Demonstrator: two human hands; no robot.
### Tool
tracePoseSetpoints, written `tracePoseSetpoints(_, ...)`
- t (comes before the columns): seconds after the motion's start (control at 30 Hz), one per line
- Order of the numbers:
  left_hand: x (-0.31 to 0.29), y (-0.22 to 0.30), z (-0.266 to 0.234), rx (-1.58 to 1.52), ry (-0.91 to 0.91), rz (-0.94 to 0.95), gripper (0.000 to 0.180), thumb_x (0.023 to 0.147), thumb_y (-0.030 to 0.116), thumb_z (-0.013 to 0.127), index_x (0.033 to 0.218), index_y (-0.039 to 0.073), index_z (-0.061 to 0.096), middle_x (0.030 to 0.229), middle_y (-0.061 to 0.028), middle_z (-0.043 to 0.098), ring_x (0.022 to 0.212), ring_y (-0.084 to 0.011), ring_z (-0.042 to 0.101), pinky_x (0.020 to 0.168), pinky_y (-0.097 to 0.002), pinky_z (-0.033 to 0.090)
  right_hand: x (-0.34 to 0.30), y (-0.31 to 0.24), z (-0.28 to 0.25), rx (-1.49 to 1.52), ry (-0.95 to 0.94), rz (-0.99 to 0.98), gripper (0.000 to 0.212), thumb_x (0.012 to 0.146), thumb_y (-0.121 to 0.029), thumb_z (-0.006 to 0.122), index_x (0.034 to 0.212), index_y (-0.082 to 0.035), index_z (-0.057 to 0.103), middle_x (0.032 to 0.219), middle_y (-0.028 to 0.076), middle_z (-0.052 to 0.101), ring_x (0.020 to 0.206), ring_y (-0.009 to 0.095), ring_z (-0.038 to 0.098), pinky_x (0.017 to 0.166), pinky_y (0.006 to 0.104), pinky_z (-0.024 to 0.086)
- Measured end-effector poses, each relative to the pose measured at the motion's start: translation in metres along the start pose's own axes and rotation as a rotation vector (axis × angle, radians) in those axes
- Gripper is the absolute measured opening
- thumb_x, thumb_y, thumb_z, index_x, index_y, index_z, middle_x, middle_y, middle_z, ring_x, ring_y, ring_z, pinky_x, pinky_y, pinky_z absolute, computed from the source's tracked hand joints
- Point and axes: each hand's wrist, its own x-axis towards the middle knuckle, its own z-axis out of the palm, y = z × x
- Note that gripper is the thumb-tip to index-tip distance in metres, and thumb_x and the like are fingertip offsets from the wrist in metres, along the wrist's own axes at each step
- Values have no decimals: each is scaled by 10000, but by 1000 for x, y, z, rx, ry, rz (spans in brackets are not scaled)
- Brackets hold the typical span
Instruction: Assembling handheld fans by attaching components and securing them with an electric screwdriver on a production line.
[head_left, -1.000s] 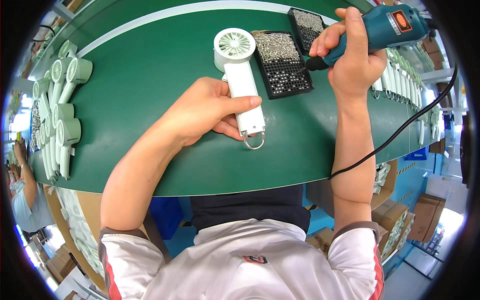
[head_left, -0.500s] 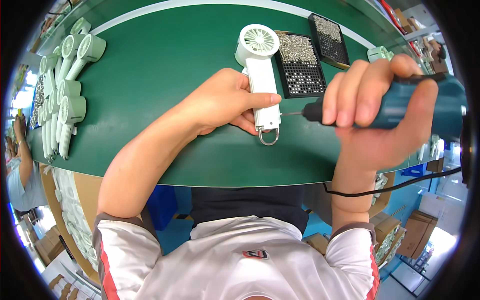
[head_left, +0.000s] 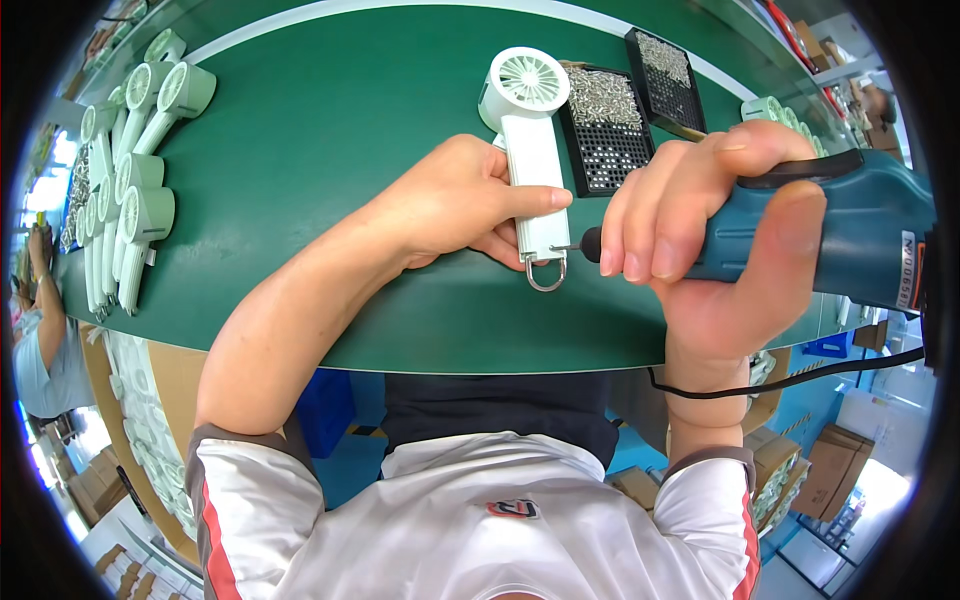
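A pale green handheld fan (head_left: 534,160) lies over the green table, its round grille at the far end and a metal loop at the near end. My left hand (head_left: 475,200) is closed round its handle, thumb across the top face. In my right hand (head_left: 715,230) is a teal electric screwdriver (head_left: 860,225) with a black nose, held level. Its thin bit points left and meets the handle's near end, by a small hole. Whether a screw sits under the tip is too small to tell.
Two black screw trays (head_left: 608,130) (head_left: 666,80) with small silver screws stand beyond my right hand. Several pale green fans (head_left: 145,215) are piled at the left, more (head_left: 765,110) at the far right. A black cable (head_left: 790,380) hangs by my right forearm. Another person's arm (head_left: 45,290) shows far left.
The screwdriver has moved left, and its bit has gone from beside the handle to over its near end. The fan and my left hand have shifted slightly right.
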Motion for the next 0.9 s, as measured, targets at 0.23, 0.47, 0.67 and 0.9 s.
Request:
tracePoseSetpoints(0.23, -2, 4, 2, 35, 10, -12, 400, 964, 228, 744, 1078, -149, 674, 949, -221, 746, 768, -243, 769, 676, -314, 662, 2, 4, 3, -26, -23, 8, 389, 1106, -453, 444, 1233, -104, 558, 636, 57, 527, 516, 193, 498, 475, 364, 476)
tracePoseSetpoints(0.47, -1, 4, 5, 59, 48, 4, 348, 961, 197, 737, 1053, -135, 693, 926, -210, 751, 765, -239, 769, 642, -311, 653, 4, 5, 6, -113, -22, 29, 300, 1114, -393, 440, 1072, -107, 519, 639, 52, 516, 508, 185, 488, 466, 351, 474)
tracePoseSetpoints(0.67, -7, 14, 8, 81, 74, -5, 315, 960, 169, 728, 1038, -136, 699, 909, -207, 751, 754, -239, 768, 603, -306, 647, 5, 11, 11, -26, -39, 22, 230, 1115, -309, 425, 1048, -103, 499, 633, 49, 504, 502, 182, 472, 462, 342, 468)
tracePoseSetpoints(0.9, 1, 5, 8, 42, 33, 19, 306, 960, 163, 730, 1053, -126, 693, 916, -202, 751, 747, -235, 761, 595, -313, 650, 7, 10, 11, -45, -45, -36, 209, 1083, -253, 470, 1051, -48, 494, 628, 72, 504, 496, 190, 479, 460, 354, 477)
